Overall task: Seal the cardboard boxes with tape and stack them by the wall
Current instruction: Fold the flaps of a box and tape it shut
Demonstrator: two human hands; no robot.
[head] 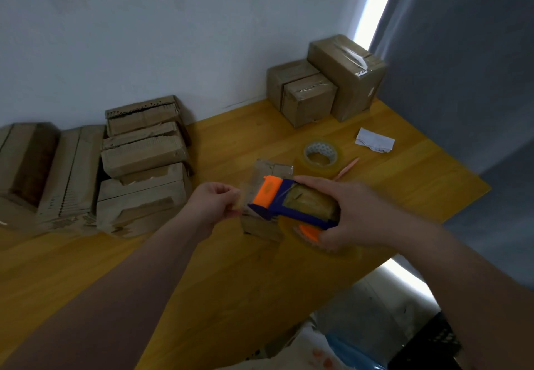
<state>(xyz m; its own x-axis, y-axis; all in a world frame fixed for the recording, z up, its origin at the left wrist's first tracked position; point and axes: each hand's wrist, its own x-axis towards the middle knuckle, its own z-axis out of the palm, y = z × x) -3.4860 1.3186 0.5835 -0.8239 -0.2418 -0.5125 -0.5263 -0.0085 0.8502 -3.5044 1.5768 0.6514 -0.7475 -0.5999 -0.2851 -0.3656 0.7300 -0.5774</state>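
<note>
Your right hand (355, 213) is clamped around the blue-and-orange tape dispenser (289, 202), thumb on top, fingers curled under the clear roll, orange head pointing to 9 o'clock. Your left hand (213, 205), at 9 o'clock of the dispenser head, has thumb and fingertips closed in a pinch on the tape end (241, 196), a blurred translucent strip just off the orange head. The small cardboard box (273, 168) lies on the wooden table (231, 268) directly beneath the dispenser, its far end showing at 12 o'clock; whether the dispenser touches it cannot be told. A loose roll of clear tape (320, 154) sits near at 1 o'clock, a pink pen-like stick (346, 168) just beside it, and a crumpled white paper (374, 140) farther out on the same bearing. Three taped boxes (346, 74) stand against the wall at 1 o'clock, the tallest nearest the grey curtain (462, 51). At 9 to 10 o'clock, worn cardboard boxes (144, 161) are piled three high, with more boxes (69, 173) beyond them at 9 o'clock.
</note>
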